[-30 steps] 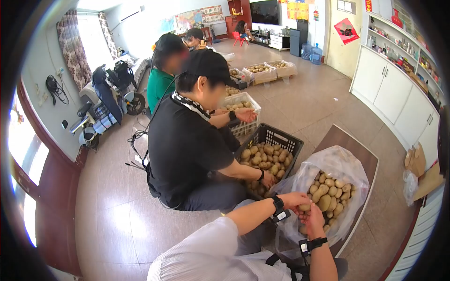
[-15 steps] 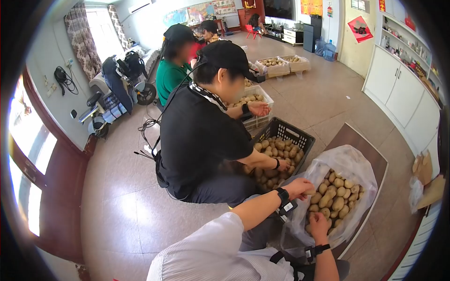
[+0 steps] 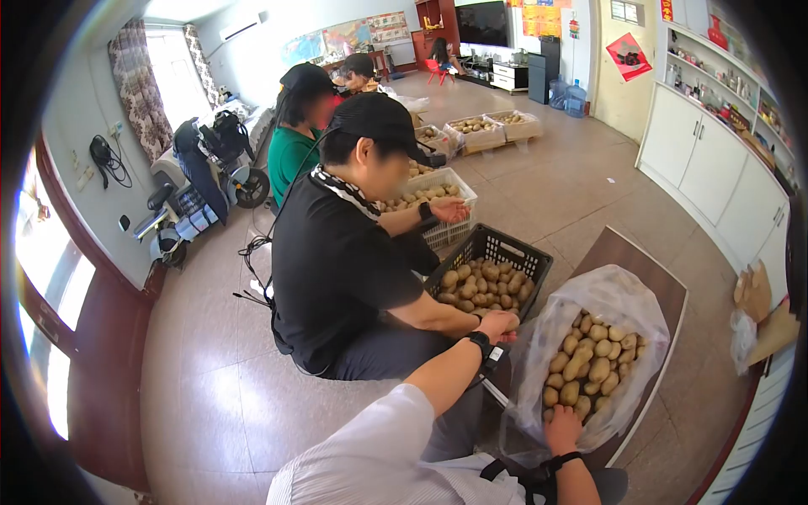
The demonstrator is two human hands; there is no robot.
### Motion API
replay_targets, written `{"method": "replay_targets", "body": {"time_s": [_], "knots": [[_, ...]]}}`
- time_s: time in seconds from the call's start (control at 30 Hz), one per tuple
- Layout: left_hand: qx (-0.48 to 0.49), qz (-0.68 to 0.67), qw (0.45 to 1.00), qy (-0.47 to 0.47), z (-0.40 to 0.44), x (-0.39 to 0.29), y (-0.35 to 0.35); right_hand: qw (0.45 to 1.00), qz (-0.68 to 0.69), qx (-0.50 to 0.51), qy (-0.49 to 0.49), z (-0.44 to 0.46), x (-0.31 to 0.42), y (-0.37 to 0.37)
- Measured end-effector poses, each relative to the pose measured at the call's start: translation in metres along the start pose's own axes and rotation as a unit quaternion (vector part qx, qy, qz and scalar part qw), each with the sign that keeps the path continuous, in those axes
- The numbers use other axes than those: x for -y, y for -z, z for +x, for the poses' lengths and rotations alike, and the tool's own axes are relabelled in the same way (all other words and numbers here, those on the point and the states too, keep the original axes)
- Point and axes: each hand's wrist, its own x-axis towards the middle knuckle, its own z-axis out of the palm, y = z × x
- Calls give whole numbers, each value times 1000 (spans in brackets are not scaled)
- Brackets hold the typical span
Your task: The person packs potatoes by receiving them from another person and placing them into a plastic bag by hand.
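Observation:
My left hand [image 3: 500, 325], a black watch on its wrist, is closed near the front edge of a black plastic crate [image 3: 539, 257] of potatoes [image 3: 484, 284]. Whatever its fingers enclose is hidden. In the clear plastic bag [image 3: 640, 296] lie many potatoes [image 3: 599, 369]. Over the bag's near side, my right hand [image 3: 562, 429] reaches down with its fingers apart, touching the nearest potatoes. It also wears a dark wristband. A co-worker in a black shirt [image 3: 353, 269] sits at the left; that person's near hand is hidden behind mine, and the far hand [image 3: 450, 209] is open above a white crate [image 3: 461, 187].
Under the bag is a brown board [image 3: 619, 246] on the tiled floor. More potato boxes [image 3: 475, 135] stand farther back. A person in green [image 3: 290, 160] sits beyond the co-worker. White cabinets [image 3: 699, 151] line the right wall, and a scooter [image 3: 181, 223] is at the left.
My left hand has moved left from the bag, where it held a potato, to the black crate. My right hand has lowered onto the bag's near potatoes. The view has shifted slightly.

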Motion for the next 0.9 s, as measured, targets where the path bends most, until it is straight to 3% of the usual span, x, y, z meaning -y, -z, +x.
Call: {"method": "replay_targets", "body": {"time_s": [0.3,0.33,0.37,0.43,0.47,0.5,0.53,0.57,0.63,0.77,0.8,0.83,0.9], "knots": [[-41,-37,998,-27,-12,-8,6,999,-42,4,5,4,-4,-9],[13,136,977,-162,10,7,24,999,-32,2,14,5,-5,-10],[66,296,907,-292,39,24,45,999,-24,0,24,4,-6,-7],[74,317,899,-291,51,27,56,1000,-10,4,6,1,-2,10],[29,145,975,-165,36,16,41,999,32,11,-20,2,-1,13],[-21,-31,999,-26,18,6,29,996,76,19,-44,2,-2,13],[50,295,916,-266,73,43,65,993,106,12,-59,3,-4,11],[21,156,976,-152,75,44,61,992,105,9,-66,3,-7,13],[-64,33,994,-84,81,44,53,978,185,-8,-93,3,-9,15],[-59,174,970,-160,83,44,69,957,268,-32,-103,3,-13,13],[-54,464,834,-294,54,28,61,951,289,-24,-111,3,-11,19],[-43,697,597,-394,33,16,55,944,308,-16,-120,2,-10,23],[-37,694,605,-388,30,14,56,934,332,-41,-122,3,-10,23]]}}
